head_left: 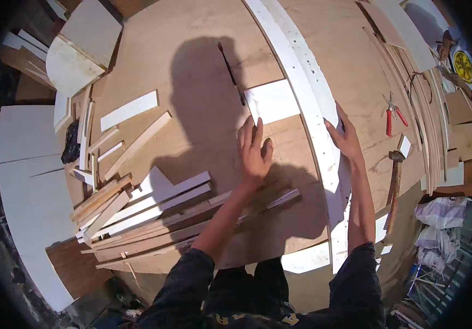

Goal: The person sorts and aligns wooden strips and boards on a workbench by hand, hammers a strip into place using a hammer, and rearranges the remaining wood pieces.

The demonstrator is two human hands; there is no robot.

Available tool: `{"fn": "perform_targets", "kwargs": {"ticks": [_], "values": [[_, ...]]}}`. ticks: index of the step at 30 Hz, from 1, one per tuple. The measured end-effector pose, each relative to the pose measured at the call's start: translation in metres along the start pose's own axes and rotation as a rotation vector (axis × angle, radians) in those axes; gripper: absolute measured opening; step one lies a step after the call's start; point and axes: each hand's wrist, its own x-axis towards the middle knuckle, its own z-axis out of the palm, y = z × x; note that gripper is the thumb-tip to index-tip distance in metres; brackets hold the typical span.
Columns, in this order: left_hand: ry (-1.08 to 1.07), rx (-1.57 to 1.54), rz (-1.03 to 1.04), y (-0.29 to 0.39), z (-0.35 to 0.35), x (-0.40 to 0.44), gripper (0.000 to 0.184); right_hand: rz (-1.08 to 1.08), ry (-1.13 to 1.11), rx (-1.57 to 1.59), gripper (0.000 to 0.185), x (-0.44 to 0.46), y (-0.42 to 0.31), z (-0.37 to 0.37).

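Note:
My left hand lies with its fingers stretched out on the wooden work surface, fingertips at the lower left corner of a white rectangular panel. The panel's right edge meets a long white board that runs from the far edge towards my body. My right hand holds this board at its right edge, thumb on top and fingers along the side. A thin dark stick-like tool points at the panel's upper left corner; its kind is unclear. My shadow covers part of the surface.
Several wood and white strips are piled at the near left, with a loose white strip beyond. On the right lie red-handled pliers and a hammer. Long thin strips line the right edge.

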Motion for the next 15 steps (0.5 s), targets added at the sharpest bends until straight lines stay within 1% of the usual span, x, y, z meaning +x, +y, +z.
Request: {"fn": "perform_targets", "kwargs": {"ticks": [2,3,4,6,7,9,10,12,13,14,15], "values": [[0.039,-0.162,-0.038,0.003,0.002,0.002,0.063,-0.034,-0.068,0.114,0.077,0.000,-0.003,-0.005],[0.013,-0.118,-0.054,0.003,0.001,0.001,0.065,-0.040,-0.124,0.120,0.077,-0.001,-0.016,-0.009],[0.020,-0.117,-0.062,0.004,0.002,0.001,0.065,-0.043,-0.134,0.117,0.077,0.002,-0.007,-0.011],[-0.016,-0.032,-0.068,0.004,0.003,0.001,0.067,-0.126,-0.082,-0.104,0.074,0.005,0.011,-0.009],[-0.017,-0.026,-0.073,0.005,0.002,0.000,0.067,-0.125,-0.088,-0.099,0.074,0.002,0.014,-0.007],[-0.057,-0.011,-0.102,0.006,-0.002,0.001,0.069,-0.213,0.000,-0.151,0.067,0.000,0.013,-0.001],[-0.056,-0.003,-0.114,0.007,-0.002,0.001,0.069,-0.212,-0.013,-0.145,0.067,0.001,0.011,-0.001],[-0.023,-0.107,-0.148,0.014,-0.002,0.000,0.069,-0.164,-0.029,-0.094,0.062,0.000,0.013,-0.007],[-0.032,-0.112,-0.145,0.017,-0.002,-0.002,0.069,-0.203,-0.023,-0.176,0.061,-0.002,0.017,-0.010],[0.010,-0.090,-0.104,0.022,-0.002,-0.004,0.070,-0.191,-0.016,-0.182,0.061,-0.002,0.021,-0.012],[0.048,-0.071,-0.062,0.028,0.000,-0.009,0.071,-0.180,-0.004,-0.324,0.060,-0.004,0.026,-0.014]]}}
